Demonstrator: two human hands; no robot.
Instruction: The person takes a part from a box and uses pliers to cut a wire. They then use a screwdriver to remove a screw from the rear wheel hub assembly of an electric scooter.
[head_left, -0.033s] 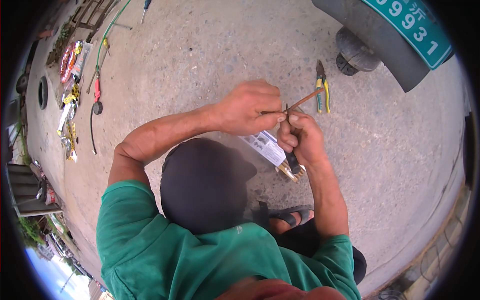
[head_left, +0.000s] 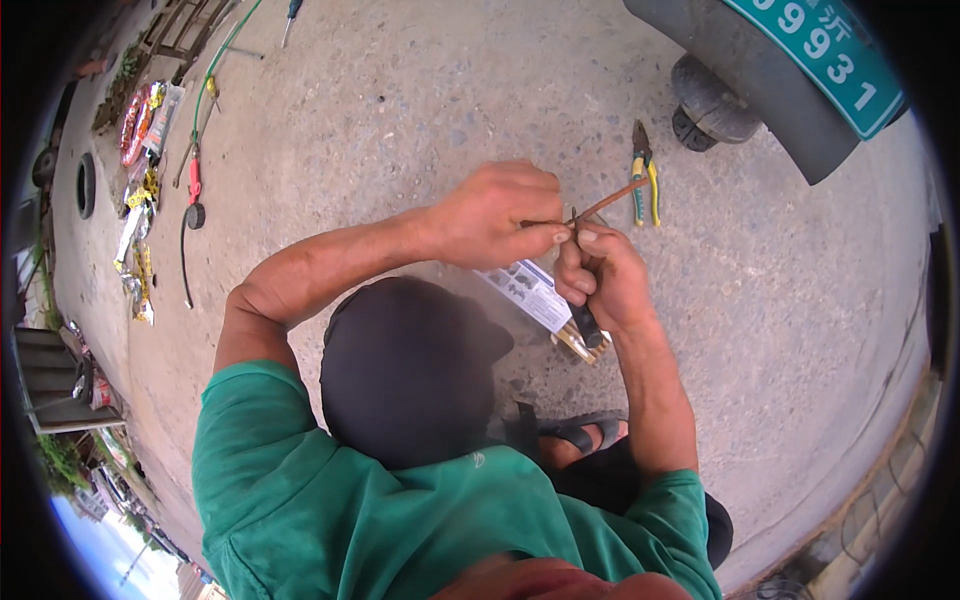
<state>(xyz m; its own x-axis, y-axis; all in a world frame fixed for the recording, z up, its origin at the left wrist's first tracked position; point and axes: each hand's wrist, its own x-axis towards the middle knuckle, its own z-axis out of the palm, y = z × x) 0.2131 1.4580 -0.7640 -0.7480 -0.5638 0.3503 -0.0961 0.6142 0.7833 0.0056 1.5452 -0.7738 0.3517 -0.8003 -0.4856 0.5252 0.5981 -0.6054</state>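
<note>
My left hand [head_left: 500, 215] pinches the near end of a brown tyre repair strip [head_left: 618, 196], which sticks out up and to the right. Close against it, my right hand [head_left: 606, 278] is wrapped round a black-handled needle tool [head_left: 585, 326], its handle showing below the fist. The tool's thin dark tip stands between the fingertips, where the strip crosses it; whether the strip is threaded through the tip I cannot tell. Beneath the hands lies a printed white and blue packet [head_left: 535, 296] with brown strips showing at its lower end.
Yellow-green pliers [head_left: 645, 175] lie beyond my right hand. A dark mudguard [head_left: 730, 70] with a teal plate hangs at the upper right. At left are an air hose with a red gauge fitting [head_left: 194, 182], shiny wrappers [head_left: 138, 235] and a tyre [head_left: 85, 185]. A screwdriver [head_left: 290, 20] lies far off.
</note>
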